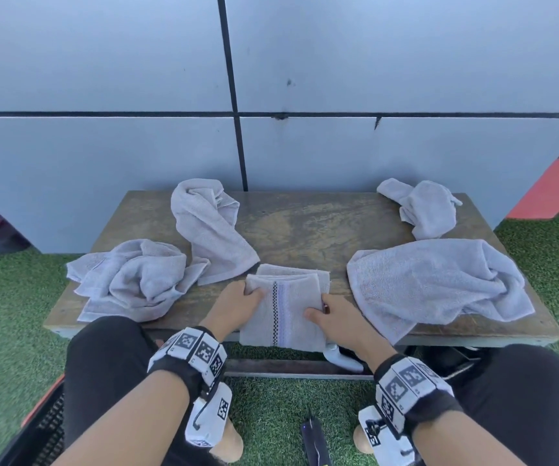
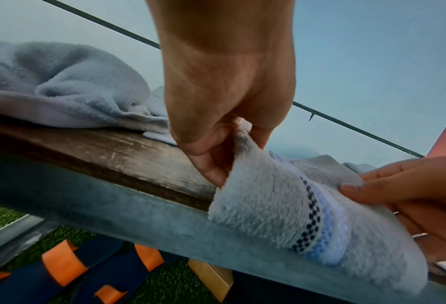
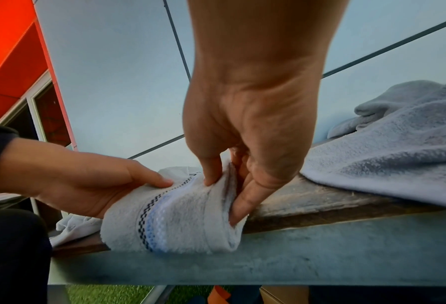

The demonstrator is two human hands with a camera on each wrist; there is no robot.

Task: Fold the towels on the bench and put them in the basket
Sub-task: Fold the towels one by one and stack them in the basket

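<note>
A small folded grey towel [image 1: 286, 311] with a checked and blue stripe lies at the front middle of the wooden bench [image 1: 305, 227], its near end hanging over the edge. My left hand [image 1: 251, 292] pinches its left edge between thumb and fingers [image 2: 206, 170]. My right hand [image 1: 318, 309] pinches the towel's right edge, thumb on top, fingers [image 3: 242, 201] tucked under the fold. The striped towel [image 2: 281, 205] [image 3: 180, 222] shows close up in both wrist views. Unfolded grey towels lie at the left [image 1: 130, 280], back middle [image 1: 207, 227], right [image 1: 439, 284] and back right [image 1: 426, 206].
A black mesh basket with an orange rim [image 1: 41, 428] stands on the artificial grass by my left knee. A grey panelled wall [image 1: 271, 62] rises right behind the bench. Blue and orange sandals [image 2: 60, 273] and a cardboard box [image 2: 211, 277] lie under the bench.
</note>
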